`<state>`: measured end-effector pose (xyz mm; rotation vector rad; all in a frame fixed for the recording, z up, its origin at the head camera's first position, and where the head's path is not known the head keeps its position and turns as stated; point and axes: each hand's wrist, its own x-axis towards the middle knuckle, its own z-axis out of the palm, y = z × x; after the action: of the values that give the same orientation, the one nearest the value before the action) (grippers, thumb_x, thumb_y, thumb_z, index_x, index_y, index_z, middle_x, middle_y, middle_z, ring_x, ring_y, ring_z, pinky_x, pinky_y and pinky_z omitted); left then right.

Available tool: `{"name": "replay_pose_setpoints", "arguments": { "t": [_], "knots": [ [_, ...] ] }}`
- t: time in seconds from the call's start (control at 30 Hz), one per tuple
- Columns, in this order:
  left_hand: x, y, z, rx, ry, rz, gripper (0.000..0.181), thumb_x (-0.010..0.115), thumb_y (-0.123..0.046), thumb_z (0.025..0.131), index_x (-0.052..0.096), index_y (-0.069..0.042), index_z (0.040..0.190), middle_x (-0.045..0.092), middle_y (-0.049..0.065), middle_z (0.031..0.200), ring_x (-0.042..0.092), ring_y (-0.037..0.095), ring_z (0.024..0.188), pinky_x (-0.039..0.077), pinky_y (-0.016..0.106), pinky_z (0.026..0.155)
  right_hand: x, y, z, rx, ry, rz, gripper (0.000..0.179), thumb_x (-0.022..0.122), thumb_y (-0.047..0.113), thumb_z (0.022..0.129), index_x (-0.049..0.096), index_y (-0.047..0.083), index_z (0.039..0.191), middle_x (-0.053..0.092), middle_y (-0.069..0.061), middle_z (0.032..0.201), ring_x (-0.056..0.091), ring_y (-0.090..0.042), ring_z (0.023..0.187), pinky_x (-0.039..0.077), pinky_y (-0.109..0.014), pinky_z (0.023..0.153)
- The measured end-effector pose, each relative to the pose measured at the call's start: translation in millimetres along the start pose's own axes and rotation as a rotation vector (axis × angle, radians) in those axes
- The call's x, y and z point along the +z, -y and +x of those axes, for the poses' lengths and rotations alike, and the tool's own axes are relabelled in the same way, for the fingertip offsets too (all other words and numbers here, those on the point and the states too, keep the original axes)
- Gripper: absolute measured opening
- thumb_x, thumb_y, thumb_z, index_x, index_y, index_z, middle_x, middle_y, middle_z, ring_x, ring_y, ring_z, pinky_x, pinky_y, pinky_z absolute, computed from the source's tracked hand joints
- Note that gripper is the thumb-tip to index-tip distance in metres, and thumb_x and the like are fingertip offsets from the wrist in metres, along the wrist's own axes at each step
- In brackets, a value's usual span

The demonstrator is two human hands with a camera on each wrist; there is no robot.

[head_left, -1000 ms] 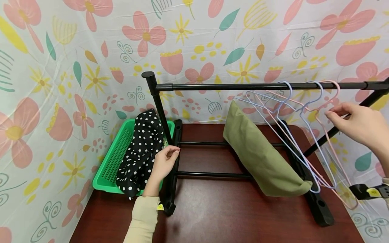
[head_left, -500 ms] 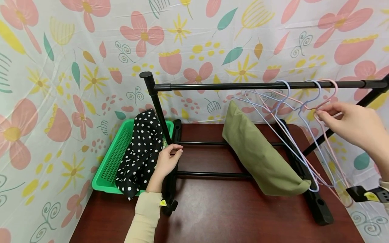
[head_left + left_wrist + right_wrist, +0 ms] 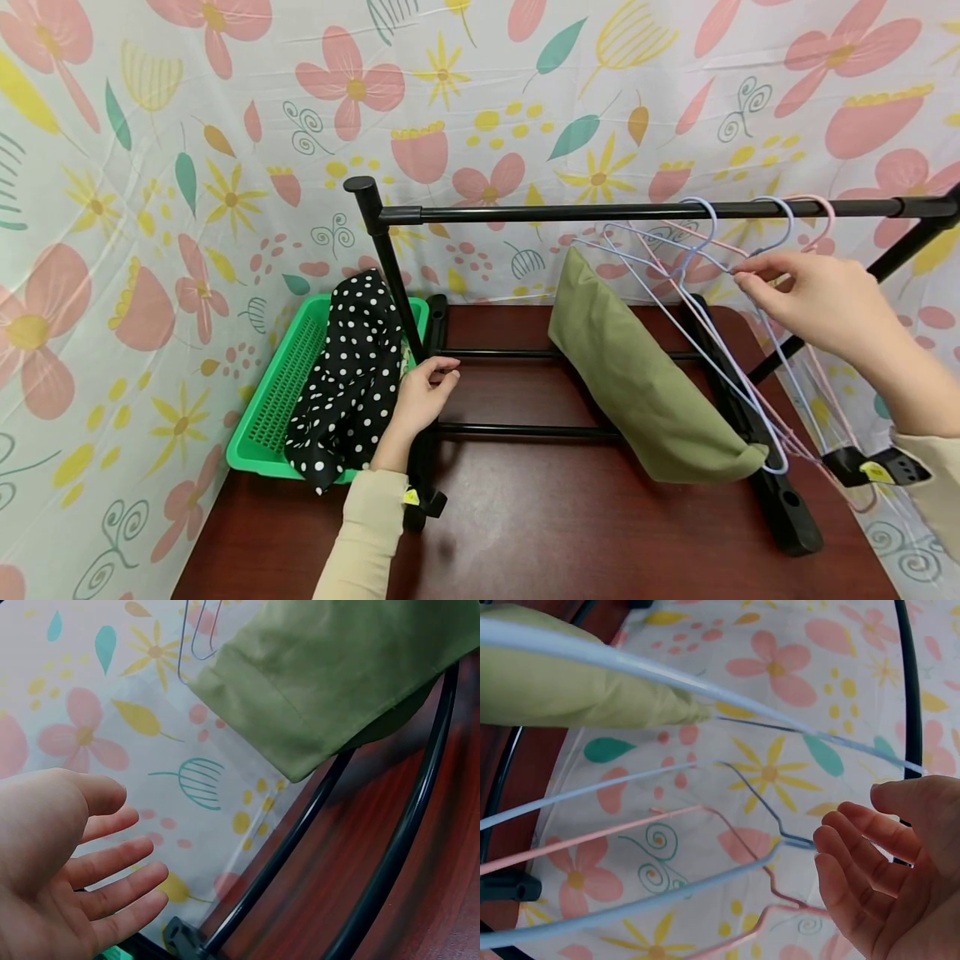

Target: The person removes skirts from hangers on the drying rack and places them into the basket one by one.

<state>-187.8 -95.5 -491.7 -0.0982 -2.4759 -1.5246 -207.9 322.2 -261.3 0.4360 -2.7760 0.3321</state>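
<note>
My right hand (image 3: 825, 304), fingers loosely curled, has its fingertips right at the neck of a light-blue hanger (image 3: 787, 227). In the right wrist view the thumb stands apart from the fingers, and the hanger wire passes by the fingertips. Another light-blue hanger (image 3: 711, 225) hangs to its left and a pink hanger (image 3: 829, 218) to its right. An olive-green cloth (image 3: 637, 375) hangs slanted from the leftmost hanger. My left hand (image 3: 423, 396) hovers beside the rack's left post, relaxed fingers holding nothing; its palm shows in the left wrist view.
A black clothes rack with a top rail (image 3: 525, 214) and two lower bars stands on a dark reddish table (image 3: 525, 517). At left, a green basket (image 3: 258, 454) holds a black polka-dot cloth (image 3: 345, 383). A flower-print sheet (image 3: 487, 83) covers the walls.
My right hand has moved left from beside the pink hanger to the neck of the middle light-blue hanger. My left hand has shifted slightly right. The hangers and cloths stay put.
</note>
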Motion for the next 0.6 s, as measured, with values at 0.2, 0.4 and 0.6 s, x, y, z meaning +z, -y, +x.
{"name": "replay_pose_setpoints", "arguments": {
  "t": [0.2,0.4,0.6],
  "knots": [
    [5.3,6.5,1.1,0.002,0.018,0.011,0.016,0.061,-0.018,0.088,0.068,-0.015,0.102,0.067,0.004,0.101,0.065,0.014,0.083,0.052,0.028,0.071,5,9,6.2,-0.047,0.000,-0.004,0.024,0.055,0.032,0.090,0.069,0.016,0.102,0.070,-0.010,0.084,0.062,-0.022,0.060,0.034,-0.032,0.046],
    [9.6,10.9,1.3,-0.030,0.040,0.033,0.017,0.060,-0.019,0.088,0.067,-0.018,0.105,0.065,0.001,0.105,0.065,0.017,0.087,0.052,0.030,0.070,11,16,12.1,-0.074,-0.004,-0.006,0.026,0.058,0.032,0.089,0.068,0.014,0.105,0.070,-0.009,0.084,0.065,-0.025,0.065,0.039,-0.038,0.049],
    [13.5,14.1,2.1,-0.051,0.047,0.030,0.019,0.059,-0.021,0.089,0.067,-0.017,0.106,0.065,0.002,0.107,0.064,0.017,0.087,0.051,0.030,0.069,16,21,16.7,-0.087,0.028,-0.007,0.032,0.054,0.036,0.090,0.067,0.013,0.109,0.070,-0.008,0.089,0.059,-0.018,0.058,0.036,-0.033,0.047]
  ]
}}
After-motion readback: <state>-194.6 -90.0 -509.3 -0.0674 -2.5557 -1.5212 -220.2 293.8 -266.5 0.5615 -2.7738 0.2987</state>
